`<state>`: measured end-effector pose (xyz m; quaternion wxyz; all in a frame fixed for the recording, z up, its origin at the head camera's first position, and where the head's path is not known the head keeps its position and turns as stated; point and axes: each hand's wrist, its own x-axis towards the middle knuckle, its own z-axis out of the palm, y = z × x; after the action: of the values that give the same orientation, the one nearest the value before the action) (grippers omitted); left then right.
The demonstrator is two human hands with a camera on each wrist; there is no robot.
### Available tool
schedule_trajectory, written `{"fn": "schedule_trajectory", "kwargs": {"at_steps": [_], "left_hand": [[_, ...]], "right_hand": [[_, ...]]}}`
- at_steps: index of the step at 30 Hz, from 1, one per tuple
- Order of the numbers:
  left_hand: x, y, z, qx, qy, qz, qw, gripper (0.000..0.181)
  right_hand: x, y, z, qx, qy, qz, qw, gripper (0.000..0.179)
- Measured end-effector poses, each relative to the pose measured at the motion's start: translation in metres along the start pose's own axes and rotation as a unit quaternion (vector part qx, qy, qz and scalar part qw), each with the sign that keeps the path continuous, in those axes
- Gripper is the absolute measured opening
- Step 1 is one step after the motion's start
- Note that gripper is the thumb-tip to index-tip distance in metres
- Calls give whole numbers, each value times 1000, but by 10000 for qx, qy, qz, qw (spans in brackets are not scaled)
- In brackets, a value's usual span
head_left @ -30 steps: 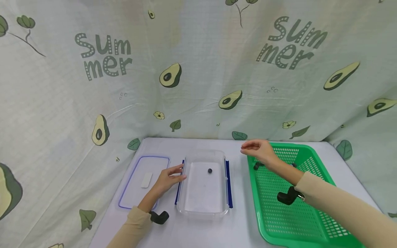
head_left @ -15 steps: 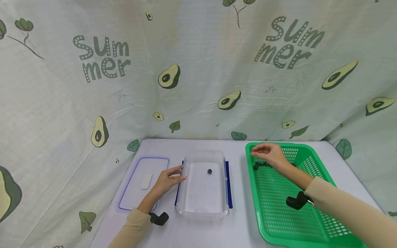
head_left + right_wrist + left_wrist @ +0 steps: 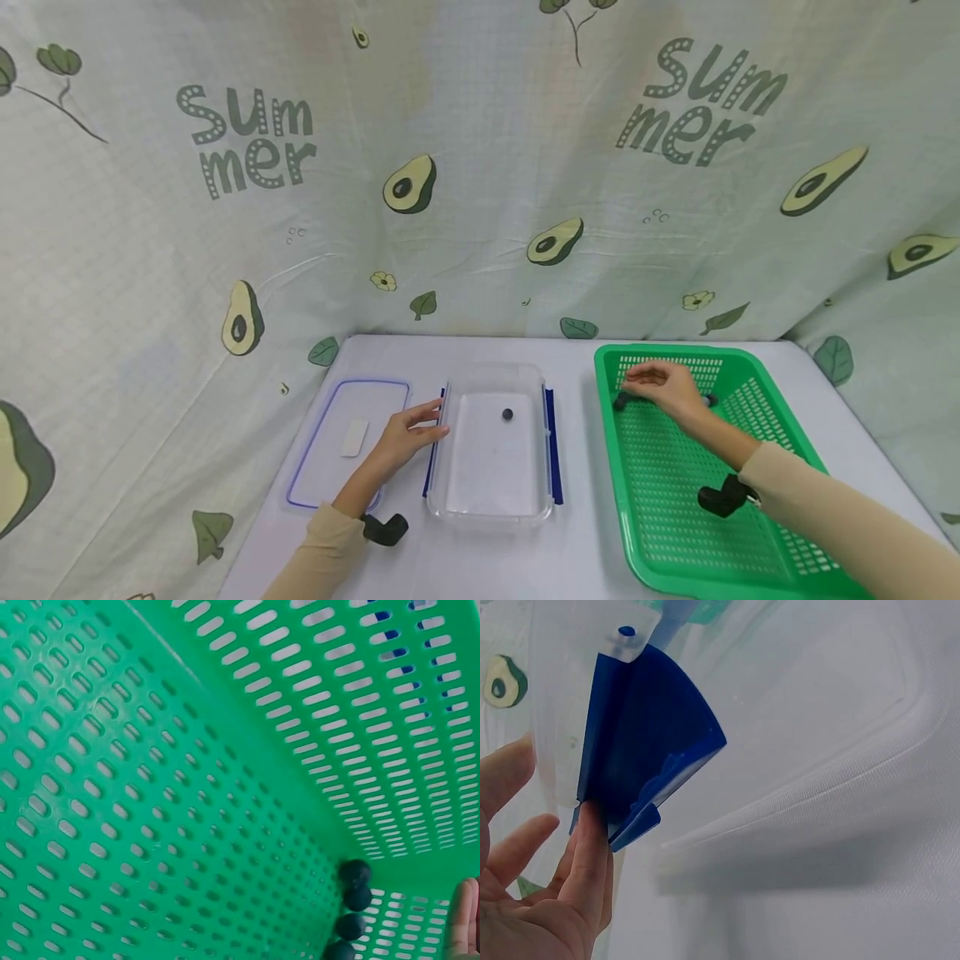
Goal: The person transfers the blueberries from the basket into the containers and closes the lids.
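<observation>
A clear plastic food container (image 3: 491,467) with blue side latches stands in the middle of the table, one small dark ball (image 3: 507,414) inside. My left hand (image 3: 405,436) touches its left side; in the left wrist view the fingers (image 3: 589,859) rest by the hanging blue latch flap (image 3: 649,742). Over the far left part of a green basket (image 3: 697,500), my right hand (image 3: 667,390) reaches down with bent fingers. Dark balls (image 3: 621,402) lie below its fingertips. Several balls (image 3: 351,926) line the basket's edge in the right wrist view, where only a sliver of that hand shows.
The container's clear lid (image 3: 318,467), with a blue-edged rim and a white label (image 3: 355,437), lies to the left. Another ball (image 3: 711,400) sits behind my right wrist in the basket. A printed curtain (image 3: 480,167) hangs behind the table (image 3: 577,550).
My right hand has moved right from beside the basket's far left corner, then down into the basket towards the dark balls. The left hand and container have stayed put.
</observation>
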<state>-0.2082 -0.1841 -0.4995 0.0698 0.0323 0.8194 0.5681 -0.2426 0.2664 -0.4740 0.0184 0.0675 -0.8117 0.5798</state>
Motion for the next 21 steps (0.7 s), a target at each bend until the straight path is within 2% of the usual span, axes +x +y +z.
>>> {"fn": "schedule_trajectory", "kwargs": {"at_steps": [2,5,15,21], "left_hand": [[3,-9,0,-34,8,-10,10000,56],[4,-12,-1,-38,-87,15,10000,58],[7,-15,-2,-16,-131,20,9999,60],[7,-16,-3,-87,-142,20,9999,60]], "right_hand": [[0,5,0,-16,46,42,10000,35],[1,12,1,-60,106,94,9999,32],[-2,32,11,-516,321,156,9980,29],[-3,44,20,-764,604,466,9942,31]]}}
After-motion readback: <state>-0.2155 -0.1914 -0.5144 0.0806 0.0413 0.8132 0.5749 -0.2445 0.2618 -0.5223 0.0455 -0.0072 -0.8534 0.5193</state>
